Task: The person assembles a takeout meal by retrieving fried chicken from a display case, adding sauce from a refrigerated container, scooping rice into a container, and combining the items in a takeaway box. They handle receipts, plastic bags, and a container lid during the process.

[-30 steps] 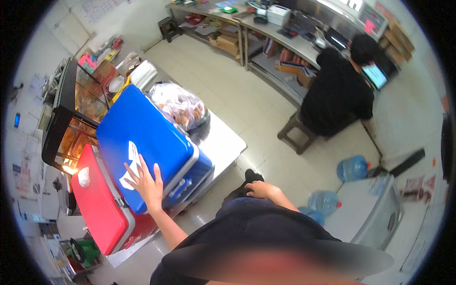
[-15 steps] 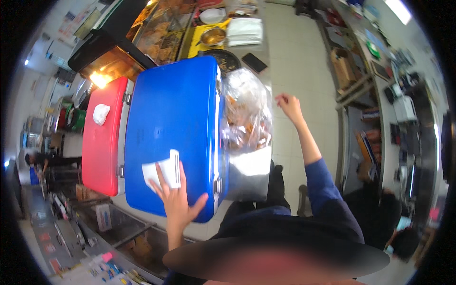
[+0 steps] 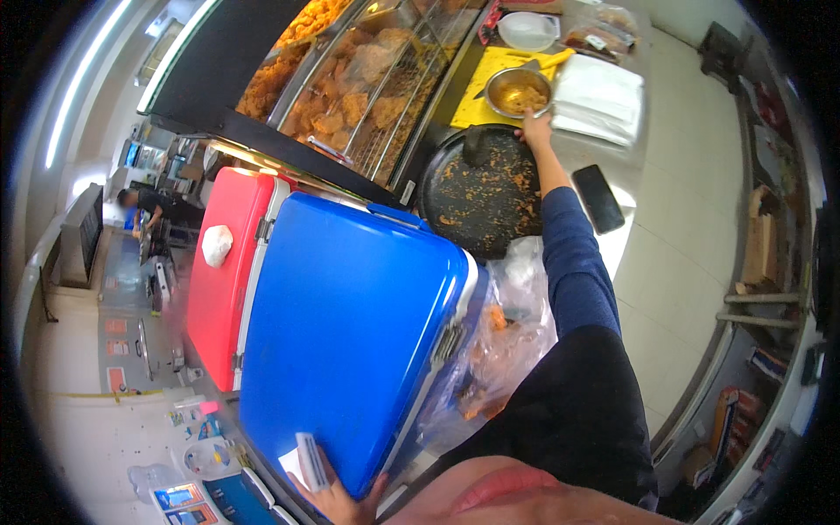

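Note:
My left hand is at the near corner of a large blue cooler box, holding a small folded white paper with dark stripes between its fingers against the lid. Far out, my right hand reaches to the near rim of a metal bowl, its fingers closed at that edge and partly hidden. Orange-brown food lies in the bowl, which stands on a yellow board. Just nearer, a round black pan is scattered with crumbs.
A red cooler box with a crumpled white wad stands left. Fried food fills a glass display case. Beside the pan lie a black phone, white bags and a clear plastic bag.
My right hand has gone from the space right of the counter forward to the metal bowl. My view has shifted forward, and the left hand with the paper now appears lower, at the cooler's near edge.

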The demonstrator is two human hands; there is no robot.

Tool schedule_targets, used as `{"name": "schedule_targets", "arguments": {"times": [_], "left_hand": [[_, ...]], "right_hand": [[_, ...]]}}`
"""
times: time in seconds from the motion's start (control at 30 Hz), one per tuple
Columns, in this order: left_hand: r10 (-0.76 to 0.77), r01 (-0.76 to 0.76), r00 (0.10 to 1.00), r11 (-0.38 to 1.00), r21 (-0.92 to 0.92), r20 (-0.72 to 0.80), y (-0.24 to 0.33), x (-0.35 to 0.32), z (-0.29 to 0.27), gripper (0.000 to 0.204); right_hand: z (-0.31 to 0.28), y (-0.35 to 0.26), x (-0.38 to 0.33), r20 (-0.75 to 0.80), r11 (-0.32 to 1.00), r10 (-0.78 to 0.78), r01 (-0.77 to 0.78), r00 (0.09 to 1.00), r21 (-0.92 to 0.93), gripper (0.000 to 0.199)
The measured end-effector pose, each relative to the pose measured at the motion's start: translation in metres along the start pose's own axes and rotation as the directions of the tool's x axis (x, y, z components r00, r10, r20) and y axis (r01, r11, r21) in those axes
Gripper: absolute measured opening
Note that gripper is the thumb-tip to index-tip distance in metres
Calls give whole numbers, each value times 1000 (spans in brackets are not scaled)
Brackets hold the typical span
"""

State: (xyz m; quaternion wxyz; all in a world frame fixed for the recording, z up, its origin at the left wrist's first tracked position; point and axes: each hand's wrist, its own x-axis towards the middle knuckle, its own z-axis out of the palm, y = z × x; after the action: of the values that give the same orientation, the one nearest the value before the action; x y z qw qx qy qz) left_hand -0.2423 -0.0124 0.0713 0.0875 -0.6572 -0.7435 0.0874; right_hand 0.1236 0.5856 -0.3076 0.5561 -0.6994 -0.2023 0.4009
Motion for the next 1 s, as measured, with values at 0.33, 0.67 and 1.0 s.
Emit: {"name": "schedule_targets", "arguments": {"times": [0.33, 0.67, 1.0], "left_hand": [[-63, 78, 997, 868, -490, 47, -6, 6, -4, 83], [532, -501, 819, 484, -717, -213, -135, -38, 47, 38], [517, -657, 741, 423, -624, -428, -396, -100, 178, 49]], "right_hand": [[-28, -15, -28, 211, 835, -196, 50, 958, 549, 61], [-167, -214, -251, 439, 916, -357, 215, 825, 340, 38], [-121, -336, -582, 669, 791, -442, 611, 598, -24, 42]]}}
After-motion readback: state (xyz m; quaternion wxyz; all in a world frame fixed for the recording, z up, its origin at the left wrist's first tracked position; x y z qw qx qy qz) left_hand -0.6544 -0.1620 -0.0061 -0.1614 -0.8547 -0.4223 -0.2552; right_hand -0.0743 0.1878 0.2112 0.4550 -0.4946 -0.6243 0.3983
